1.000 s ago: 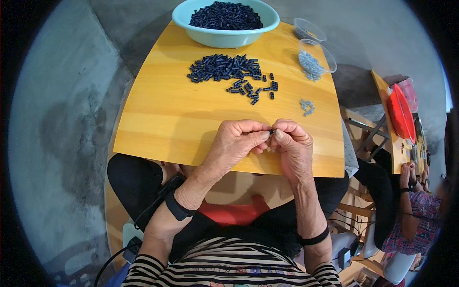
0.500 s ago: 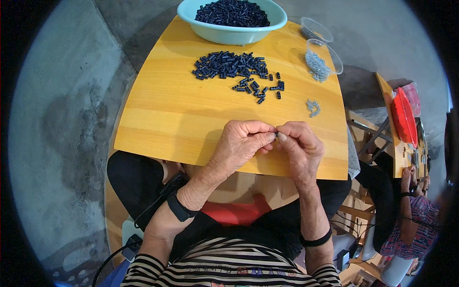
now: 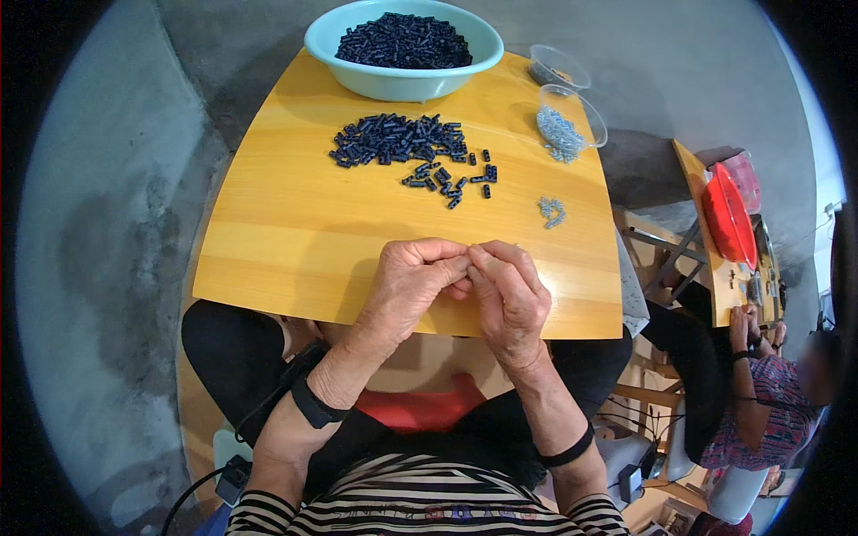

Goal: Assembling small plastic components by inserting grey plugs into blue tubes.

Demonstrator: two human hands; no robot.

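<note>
Above the near edge of the table, my left hand and my right hand meet fingertip to fingertip, both closed in a pinch. What they hold is hidden by the fingers now; a dark sliver showed there half a second ago. Beyond them lies a heap of small black plastic pieces, tube-like, with several strays on its near right side. A little cluster of shiny metal bits, too small to name, rests to the right of my hands.
A light-blue basin full of similar black pieces stands at the far edge. Two clear plastic tubs sit at the far right, the nearer tub tipped with silvery bits. Further right, another person works at a table with a red basin.
The whole view has shifted, so table and basin appear further left. My hands stay pinched together, and the dark sliver between the fingertips is now covered.
</note>
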